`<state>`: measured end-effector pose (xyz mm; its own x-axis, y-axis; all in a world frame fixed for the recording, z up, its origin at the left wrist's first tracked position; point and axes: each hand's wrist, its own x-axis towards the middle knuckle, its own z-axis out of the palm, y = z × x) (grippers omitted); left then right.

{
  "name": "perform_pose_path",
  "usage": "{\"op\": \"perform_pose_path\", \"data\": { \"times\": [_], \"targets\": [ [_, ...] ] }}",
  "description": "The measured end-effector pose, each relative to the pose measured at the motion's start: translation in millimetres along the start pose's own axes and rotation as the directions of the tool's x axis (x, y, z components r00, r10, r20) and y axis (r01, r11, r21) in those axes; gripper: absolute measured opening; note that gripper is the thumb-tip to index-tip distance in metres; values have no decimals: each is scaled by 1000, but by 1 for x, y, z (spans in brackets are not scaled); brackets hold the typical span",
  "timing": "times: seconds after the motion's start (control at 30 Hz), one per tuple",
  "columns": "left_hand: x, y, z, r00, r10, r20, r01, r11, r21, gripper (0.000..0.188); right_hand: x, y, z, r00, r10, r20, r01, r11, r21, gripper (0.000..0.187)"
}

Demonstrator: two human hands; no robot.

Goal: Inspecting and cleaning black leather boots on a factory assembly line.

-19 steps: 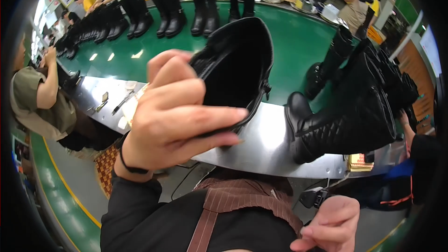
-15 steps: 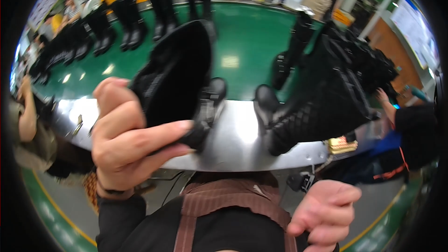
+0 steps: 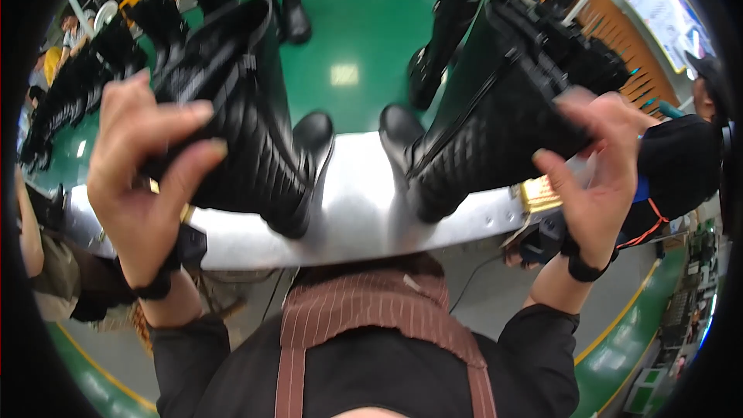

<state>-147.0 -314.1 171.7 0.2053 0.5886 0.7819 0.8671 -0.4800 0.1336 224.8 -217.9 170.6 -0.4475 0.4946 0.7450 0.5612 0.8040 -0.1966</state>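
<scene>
Two tall black boots stand side by side on a shiny metal ledge (image 3: 352,186), toes pointing away from me. The left boot (image 3: 251,139) has a ribbed, quilted-looking back and a zip line; its shaft leans out to the left. Beside that shaft is my left hand (image 3: 143,178), thumb and forefinger apart. The right boot (image 3: 472,124) has similar ribbing, and its shaft tilts to the right. My right hand (image 3: 600,170) is at the outer edge of that shaft, fingers spread and a little blurred. Whether either hand touches its boot I cannot tell.
Beyond the ledge lies a green work surface (image 3: 348,39) with more black boots (image 3: 441,39) on it. A row of boots (image 3: 77,93) lines the far left. A gold-coloured box (image 3: 540,193) sits on the ledge at right. A co-worker in dark clothing (image 3: 673,162) is close on the right.
My left hand has moved left from the left boot's top edge, and its fingers have parted. My right hand has risen from the lower right to the right boot and opened. The view has shifted.
</scene>
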Motion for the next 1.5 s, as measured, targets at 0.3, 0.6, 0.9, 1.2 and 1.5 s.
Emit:
{"op": "perform_pose_path", "data": {
  "times": [0.3,0.6,0.9,1.2,1.5],
  "targets": [
    [-175,-11,112,772,-566,291,629,614,-477,108,-159,32,137,653,588,477,-724,302,620,86],
    [-164,-6,126,439,-714,544,771,-11,-637,47,-140,21,153,481,584,654,-847,117,519,44],
    [-154,21,140,446,-443,777,440,-648,-622,39,-150,-32,191,521,529,670,-516,-430,741,45],
    [-148,27,144,535,-391,749,396,-667,-631,42,-138,-37,192,583,486,651,-420,-505,754,44],
    [-146,20,160,606,-502,617,514,-345,-786,37,-124,-35,201,740,558,377,-571,224,790,32]
  ]
}}
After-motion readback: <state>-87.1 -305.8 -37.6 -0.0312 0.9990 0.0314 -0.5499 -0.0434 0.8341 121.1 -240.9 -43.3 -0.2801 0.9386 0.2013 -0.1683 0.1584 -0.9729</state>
